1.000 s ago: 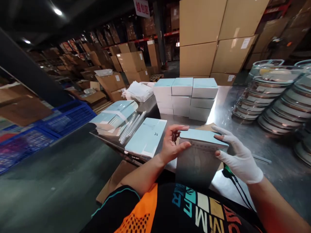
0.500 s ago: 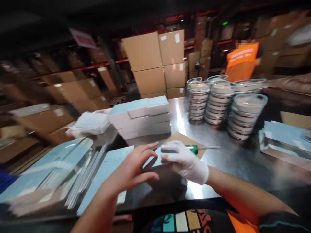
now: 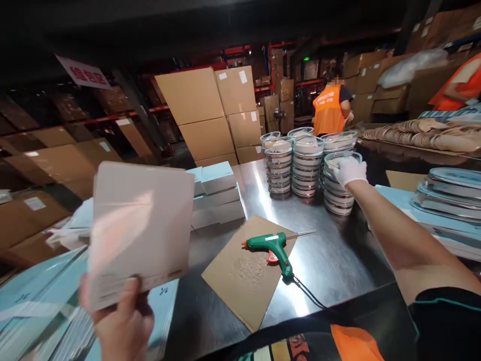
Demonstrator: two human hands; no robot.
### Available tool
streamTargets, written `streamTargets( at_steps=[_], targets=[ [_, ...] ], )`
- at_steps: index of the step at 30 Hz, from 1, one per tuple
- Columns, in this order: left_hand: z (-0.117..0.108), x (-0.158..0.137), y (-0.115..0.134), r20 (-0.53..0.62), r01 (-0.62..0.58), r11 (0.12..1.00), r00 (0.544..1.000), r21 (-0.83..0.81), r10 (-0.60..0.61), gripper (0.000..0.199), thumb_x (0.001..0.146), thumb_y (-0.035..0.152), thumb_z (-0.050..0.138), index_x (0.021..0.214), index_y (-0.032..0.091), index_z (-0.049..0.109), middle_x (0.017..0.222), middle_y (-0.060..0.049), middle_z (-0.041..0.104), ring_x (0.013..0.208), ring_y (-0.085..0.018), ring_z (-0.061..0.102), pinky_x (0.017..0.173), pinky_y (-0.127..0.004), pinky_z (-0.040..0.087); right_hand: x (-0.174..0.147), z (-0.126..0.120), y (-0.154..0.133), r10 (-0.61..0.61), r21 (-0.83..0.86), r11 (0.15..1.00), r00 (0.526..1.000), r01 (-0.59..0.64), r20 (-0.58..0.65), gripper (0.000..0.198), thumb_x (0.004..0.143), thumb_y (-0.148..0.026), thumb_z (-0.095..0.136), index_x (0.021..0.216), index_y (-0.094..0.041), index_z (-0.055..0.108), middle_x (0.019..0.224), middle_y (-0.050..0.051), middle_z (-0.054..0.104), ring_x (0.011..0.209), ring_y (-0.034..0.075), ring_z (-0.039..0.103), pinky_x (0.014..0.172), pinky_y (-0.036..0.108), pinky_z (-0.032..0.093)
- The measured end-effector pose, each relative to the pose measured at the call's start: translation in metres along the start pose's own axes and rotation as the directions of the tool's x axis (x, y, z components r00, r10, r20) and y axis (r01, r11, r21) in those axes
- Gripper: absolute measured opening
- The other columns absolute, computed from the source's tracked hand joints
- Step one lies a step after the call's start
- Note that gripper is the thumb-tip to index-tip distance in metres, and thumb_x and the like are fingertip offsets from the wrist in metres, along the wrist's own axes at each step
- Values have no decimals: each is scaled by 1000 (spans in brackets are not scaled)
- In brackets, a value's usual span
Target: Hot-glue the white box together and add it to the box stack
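My gloved right hand (image 3: 350, 170) rests atop a stack of lidded tins (image 3: 338, 184), grip unclear; my left hand (image 3: 120, 321) clamps a pale flat box (image 3: 141, 228).

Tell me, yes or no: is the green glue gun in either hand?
No. The green glue gun lies on the brown cardboard sheet, while the left hand holds a pale flat box.

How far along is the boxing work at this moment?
Done: finished boxes stand stacked on the metal table. In hand: the left hand holds up a box; the gloved right hand rests on a stack of round tins. Left: several tin stacks and flat blue sheets remain; the glue gun lies unused on cardboard.
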State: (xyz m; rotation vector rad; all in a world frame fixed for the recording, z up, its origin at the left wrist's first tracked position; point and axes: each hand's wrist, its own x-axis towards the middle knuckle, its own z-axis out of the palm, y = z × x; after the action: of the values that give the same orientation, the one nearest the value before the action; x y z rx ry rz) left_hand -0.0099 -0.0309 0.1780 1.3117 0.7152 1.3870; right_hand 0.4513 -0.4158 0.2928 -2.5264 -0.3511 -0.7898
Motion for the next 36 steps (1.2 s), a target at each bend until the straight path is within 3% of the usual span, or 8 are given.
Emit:
streamTargets(
  at_steps=[5,9,14,18,23,30,34,36],
  targets=[
    [18,-36,-40,155,339,939,932,-61,-327,86,53,43,101,130,33,66,115,2,72,102,-23,68,80,-30,59,12,-17,19,-12,-16,1000,998,11,-60,40,94,-20,65,58,-15,50,98,26,76,107,22,69,98,43,39],
    [17,-45,-53,287,352,935,893,38,-348,95,59,44,100,142,30,56,123,-2,70,107,-24,69,91,-34,57,5,-42,-12,-68,10,997,974,72,-215,27,100,-26,62,87,-2,69,121,36,71,120,30,67,100,45,39],
    [28,-44,-69,424,285,955,857,86,-294,103,54,37,99,145,23,53,133,-9,67,112,-28,68,96,-37,56,-48,-73,-82,-220,361,872,923,331,-315,22,98,-30,66,98,-10,77,93,14,77,84,19,67,82,34,48],
    [42,-65,-91,510,342,939,802,31,-309,107,53,36,102,146,25,51,137,-12,64,110,-28,69,93,-38,59,-106,-97,-138,-692,651,519,720,554,-61,36,101,-54,66,90,-21,76,93,8,76,83,21,68,77,34,54],
    [48,-97,-121,727,367,930,633,23,-267,106,42,31,108,135,22,58,137,-17,64,119,-34,69,105,-47,57,-153,-74,-173,-875,681,409,472,607,104,33,101,-54,65,106,-24,77,123,13,77,122,35,71,105,53,60],
    [32,-85,-141,712,17,944,652,331,-261,113,49,36,107,149,20,58,146,-21,61,140,-44,56,122,-62,42,-208,8,-130,-525,938,298,851,176,7,84,95,-74,70,167,-42,43,171,11,48,157,35,49,130,62,41],
    [32,-78,-125,753,-78,988,656,133,-49,135,66,53,102,174,24,26,149,-22,59,137,-40,61,119,-61,47,-269,64,-115,-472,924,341,882,172,9,79,97,-62,75,165,-31,50,177,15,37,162,37,40,131,61,37],
    [37,-76,-107,743,-233,972,643,-39,184,112,75,63,94,167,24,44,149,-21,58,138,-40,60,119,-59,48,-293,81,-118,-485,922,346,875,172,18,75,95,-65,75,157,-26,60,179,15,31,166,39,33,133,60,34]
  ],
)
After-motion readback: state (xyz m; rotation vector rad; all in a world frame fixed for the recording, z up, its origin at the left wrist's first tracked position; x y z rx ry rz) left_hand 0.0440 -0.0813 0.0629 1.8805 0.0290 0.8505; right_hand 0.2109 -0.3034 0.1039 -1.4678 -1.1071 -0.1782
